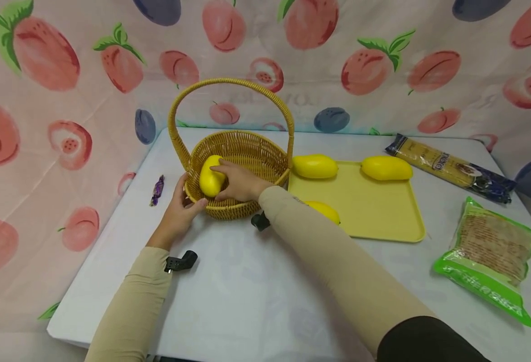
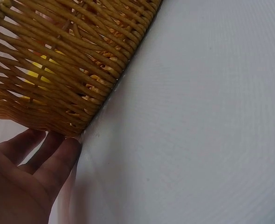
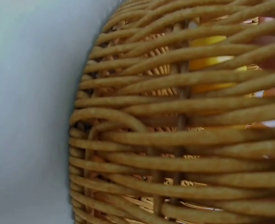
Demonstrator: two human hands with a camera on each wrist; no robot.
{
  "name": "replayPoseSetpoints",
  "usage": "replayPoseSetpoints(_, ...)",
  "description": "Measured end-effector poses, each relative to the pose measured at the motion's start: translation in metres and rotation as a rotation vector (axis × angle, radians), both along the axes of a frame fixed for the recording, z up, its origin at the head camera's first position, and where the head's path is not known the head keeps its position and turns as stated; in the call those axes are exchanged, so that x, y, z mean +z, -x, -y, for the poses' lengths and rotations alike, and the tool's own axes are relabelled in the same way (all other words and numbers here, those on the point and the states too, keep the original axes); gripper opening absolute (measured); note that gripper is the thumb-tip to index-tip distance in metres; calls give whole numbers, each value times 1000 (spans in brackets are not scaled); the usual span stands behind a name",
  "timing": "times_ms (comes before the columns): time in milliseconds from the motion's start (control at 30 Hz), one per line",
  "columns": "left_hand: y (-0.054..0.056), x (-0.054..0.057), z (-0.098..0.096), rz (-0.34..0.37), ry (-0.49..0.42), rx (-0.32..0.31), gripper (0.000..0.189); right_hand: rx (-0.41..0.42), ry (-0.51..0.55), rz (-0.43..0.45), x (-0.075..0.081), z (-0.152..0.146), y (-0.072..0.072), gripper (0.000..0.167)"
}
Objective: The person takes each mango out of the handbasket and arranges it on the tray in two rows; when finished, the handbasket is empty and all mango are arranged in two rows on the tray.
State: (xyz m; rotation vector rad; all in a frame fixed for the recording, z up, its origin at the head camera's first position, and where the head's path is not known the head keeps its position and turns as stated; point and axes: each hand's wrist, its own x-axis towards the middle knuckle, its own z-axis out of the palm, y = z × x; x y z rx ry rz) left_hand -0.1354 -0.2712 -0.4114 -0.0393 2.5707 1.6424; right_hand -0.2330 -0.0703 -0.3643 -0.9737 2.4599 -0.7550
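Note:
My right hand (image 1: pixel 240 182) reaches into the wicker basket (image 1: pixel 234 211) and grips a yellow mango (image 1: pixel 210 176), thumb on the near side and fingers over the top. The mango is inside at the basket's left. My left hand (image 1: pixel 178 217) holds the basket's left rim, its thumb at the rim. In the left wrist view, the fingers (image 2: pixel 58 158) rest against the outside of the woven wall near its base. Through gaps in the weave, the right wrist view shows yellow of the mango (image 3: pixel 212 63). The tall arched handle (image 1: pixel 234 81) stands upright.
Right of the basket lies a yellow tray (image 1: pixel 378 211) with mangoes at its back left (image 1: pixel 315 166) and back right (image 1: pixel 386 168). My right sleeve partly covers another mango (image 1: pixel 326 211). Farther right are a spaghetti pack (image 1: pixel 446 166) and a green-edged bag (image 1: pixel 492 251). A purple-wrapped candy (image 1: pixel 157 190) lies left.

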Motion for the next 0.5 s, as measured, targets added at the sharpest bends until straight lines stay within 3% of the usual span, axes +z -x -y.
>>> replayPoseSetpoints(500, -1, 1, 0, -22, -31, -8, 93, 10, 23, 21, -1, 2, 0, 83)
